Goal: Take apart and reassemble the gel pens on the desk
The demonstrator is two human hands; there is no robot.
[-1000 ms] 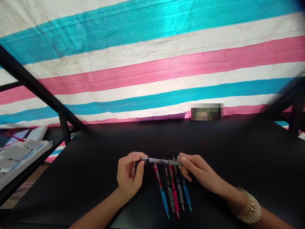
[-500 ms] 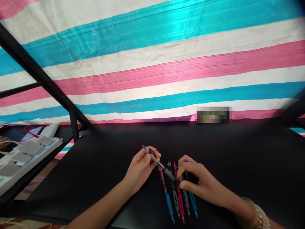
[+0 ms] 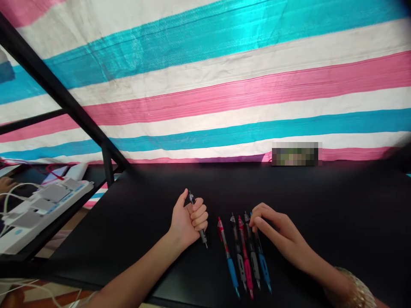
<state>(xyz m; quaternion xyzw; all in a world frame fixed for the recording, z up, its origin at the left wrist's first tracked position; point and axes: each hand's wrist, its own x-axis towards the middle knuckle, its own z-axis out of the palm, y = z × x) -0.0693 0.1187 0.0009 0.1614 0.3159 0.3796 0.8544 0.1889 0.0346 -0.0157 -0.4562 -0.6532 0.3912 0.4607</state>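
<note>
My left hand (image 3: 189, 218) is closed around a grey-gripped retractable pen (image 3: 203, 236), thumb raised, with both pen ends sticking out of the fist. To its right, several pens lie side by side on the black table (image 3: 154, 184). They include a red-clipped pen with a blue grip (image 3: 231, 271), a grey-gripped pen (image 3: 240, 265), a pink-gripped pen (image 3: 247, 269), another grey-gripped pen (image 3: 254, 263) and a blue pen (image 3: 263, 266) at the right end. Over the blue pen's upper part hangs my right hand (image 3: 278, 229), fingers bent and drawn together; whether they grip it is hidden.
A white power strip (image 3: 48, 214) with plugged chargers and cables stands at the left, beyond a black metal frame (image 3: 67, 100). Part of another person's hand (image 3: 6, 186) shows at the left edge. Behind the table hangs a striped sheet (image 3: 205, 98); a blurred rectangle (image 3: 295, 155) sits before it.
The grey-gripped pen, earlier slanting between both hands, is now upright in my left fist. My right hand has shifted slightly right and up. The view has moved a little.
</note>
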